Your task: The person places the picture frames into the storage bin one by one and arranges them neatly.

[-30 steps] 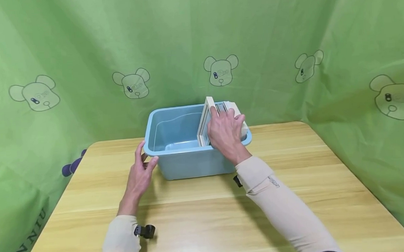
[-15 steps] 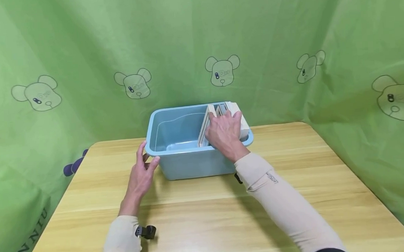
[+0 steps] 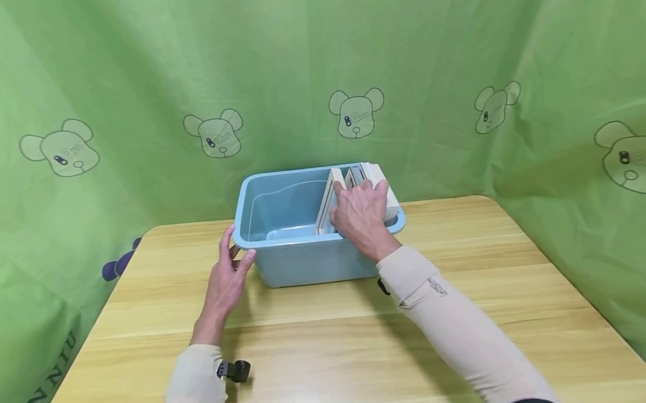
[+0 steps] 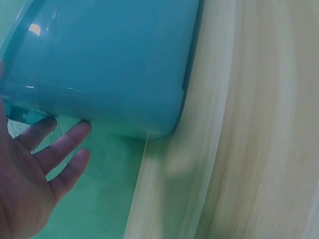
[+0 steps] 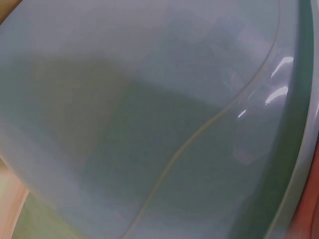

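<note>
A light blue plastic bin (image 3: pixel 310 263) stands on the table, with white picture frames upright in its right end. My right hand (image 3: pixel 360 210) reaches over the front rim and holds the leftmost picture frame (image 3: pixel 326 208), its index finger on the top edge. The lower fingers are hidden among the frames. In the right wrist view, the bin wall (image 5: pixel 164 124) fills most of the picture. My left hand (image 3: pixel 225 281) is at the bin's front left corner, thumb toward the front and fingers at the side. In the left wrist view, its fingers (image 4: pixel 65 152) are nearly straight, tips against the wall.
To the right of the held frame, more white frames (image 3: pixel 373 173) stand close together. The wooden table (image 3: pixel 309 348) runs in front of the bin. A green curtain (image 3: pixel 272 64) hangs close behind it. Something purple (image 3: pixel 119 265) shows past the table's left edge.
My right hand has lowered the picture frame deeper into the bin, so its top edge now sits near the rim. My left hand has stayed at the corner.
</note>
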{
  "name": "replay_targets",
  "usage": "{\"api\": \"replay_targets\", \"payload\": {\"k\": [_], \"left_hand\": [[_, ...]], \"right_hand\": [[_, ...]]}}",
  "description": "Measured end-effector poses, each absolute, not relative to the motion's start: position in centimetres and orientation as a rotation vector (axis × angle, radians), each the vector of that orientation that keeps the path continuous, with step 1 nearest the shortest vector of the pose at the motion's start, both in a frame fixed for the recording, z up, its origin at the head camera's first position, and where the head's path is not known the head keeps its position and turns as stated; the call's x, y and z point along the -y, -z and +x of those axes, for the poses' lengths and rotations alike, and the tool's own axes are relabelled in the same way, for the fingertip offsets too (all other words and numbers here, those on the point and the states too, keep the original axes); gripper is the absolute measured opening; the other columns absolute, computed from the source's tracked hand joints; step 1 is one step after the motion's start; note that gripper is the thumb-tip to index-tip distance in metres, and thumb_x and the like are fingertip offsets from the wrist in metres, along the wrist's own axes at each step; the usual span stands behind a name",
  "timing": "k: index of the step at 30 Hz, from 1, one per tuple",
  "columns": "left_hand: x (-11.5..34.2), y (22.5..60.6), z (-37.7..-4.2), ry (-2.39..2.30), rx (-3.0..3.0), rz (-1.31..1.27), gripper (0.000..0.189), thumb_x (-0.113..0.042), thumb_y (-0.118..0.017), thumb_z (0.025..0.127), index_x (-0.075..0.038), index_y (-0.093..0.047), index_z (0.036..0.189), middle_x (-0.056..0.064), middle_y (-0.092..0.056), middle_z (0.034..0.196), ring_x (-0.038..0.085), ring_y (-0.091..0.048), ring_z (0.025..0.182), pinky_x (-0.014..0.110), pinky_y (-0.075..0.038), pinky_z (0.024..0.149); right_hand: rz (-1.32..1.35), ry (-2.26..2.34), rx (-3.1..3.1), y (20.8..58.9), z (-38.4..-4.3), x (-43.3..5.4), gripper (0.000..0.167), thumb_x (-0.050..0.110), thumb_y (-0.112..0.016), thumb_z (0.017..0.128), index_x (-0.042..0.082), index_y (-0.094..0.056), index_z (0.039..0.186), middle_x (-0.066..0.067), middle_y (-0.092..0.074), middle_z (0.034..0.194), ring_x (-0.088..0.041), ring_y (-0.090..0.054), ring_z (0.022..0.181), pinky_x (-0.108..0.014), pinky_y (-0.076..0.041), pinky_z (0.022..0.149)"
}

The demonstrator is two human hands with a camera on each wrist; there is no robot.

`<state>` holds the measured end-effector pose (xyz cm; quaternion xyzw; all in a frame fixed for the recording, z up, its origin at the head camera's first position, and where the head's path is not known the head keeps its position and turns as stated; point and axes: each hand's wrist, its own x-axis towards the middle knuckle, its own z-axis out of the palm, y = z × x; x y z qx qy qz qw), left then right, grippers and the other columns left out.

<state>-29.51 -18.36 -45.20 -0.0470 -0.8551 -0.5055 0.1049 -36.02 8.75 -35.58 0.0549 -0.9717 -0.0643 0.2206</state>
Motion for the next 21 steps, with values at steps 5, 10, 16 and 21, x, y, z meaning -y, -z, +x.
{"api": "replay_targets", "payload": {"k": [5,10,16,21], "left_hand": [[18.40,45.15,-29.55,1.483,2.539,-0.132,0.066,-0.056,-0.047,0.096,-0.051,-0.009,0.150,0.008,-0.043,0.151,0.037,-0.064,0.113,0.059,-0.048,0.098],[18.47,45.18,-29.50,1.491,2.539,-0.124,0.066,-0.057,-0.047,0.096,-0.052,-0.009,0.149,0.008,-0.043,0.151,0.036,-0.065,0.112,0.059,-0.048,0.097],[18.38,45.10,-29.37,1.489,2.538,-0.107,0.067,-0.058,-0.046,0.096,-0.050,-0.008,0.150,0.007,-0.042,0.151,0.037,-0.063,0.115,0.060,-0.047,0.099],[18.28,45.17,-29.47,1.473,2.557,-0.090,0.068,-0.060,-0.045,0.095,-0.050,-0.007,0.150,0.006,-0.042,0.152,0.036,-0.063,0.116,0.059,-0.047,0.099]], "right_hand": [[0.119,0.152,2.674,35.71,-36.14,-8.60,0.043,0.026,-0.052,0.084,0.006,-0.065,0.120,-0.005,-0.047,0.058,-0.025,-0.049,0.066,-0.044,-0.038,0.074],[0.109,0.152,2.667,35.76,-36.12,-8.53,0.050,0.025,-0.053,0.083,0.005,-0.062,0.128,-0.005,-0.046,0.056,-0.025,-0.049,0.063,-0.044,-0.037,0.075],[0.118,0.121,2.656,35.66,-35.95,-8.53,0.035,0.021,-0.054,0.081,0.003,-0.069,0.107,-0.005,-0.048,0.058,-0.025,-0.050,0.064,-0.045,-0.038,0.074],[0.114,0.050,2.629,35.97,-36.02,-8.47,0.012,0.010,-0.057,0.073,0.008,-0.054,0.062,-0.007,-0.050,0.058,-0.027,-0.050,0.065,-0.047,-0.040,0.072]]}}
